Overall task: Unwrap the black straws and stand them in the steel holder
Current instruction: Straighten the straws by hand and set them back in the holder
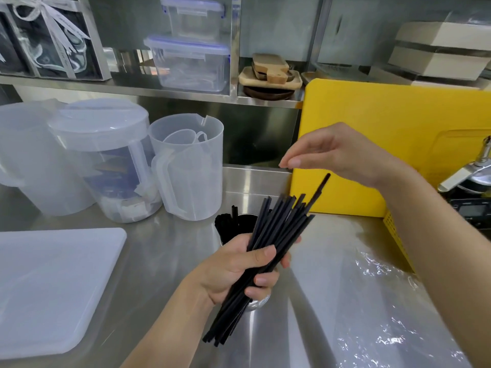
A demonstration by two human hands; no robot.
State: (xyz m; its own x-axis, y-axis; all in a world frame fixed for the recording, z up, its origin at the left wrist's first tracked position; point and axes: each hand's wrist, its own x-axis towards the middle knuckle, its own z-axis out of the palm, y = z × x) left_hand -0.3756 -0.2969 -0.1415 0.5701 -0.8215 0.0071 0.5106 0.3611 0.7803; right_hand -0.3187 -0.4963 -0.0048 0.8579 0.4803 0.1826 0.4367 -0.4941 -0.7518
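Gripping left hand: is clamping black straws mid-length, lower centre.
Feel: probably light, stiff, slippery.
Right hand: is hovering, fingers loose, empty.

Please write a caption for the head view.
Left hand grips black straws over the steel holder; right hand hovers open.

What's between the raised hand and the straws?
Head view: only a bare gap. The right hand hovers above the straws that the left hand grips; one straw pokes up toward it, untouched.

Bright, glare on counter, edges warped.
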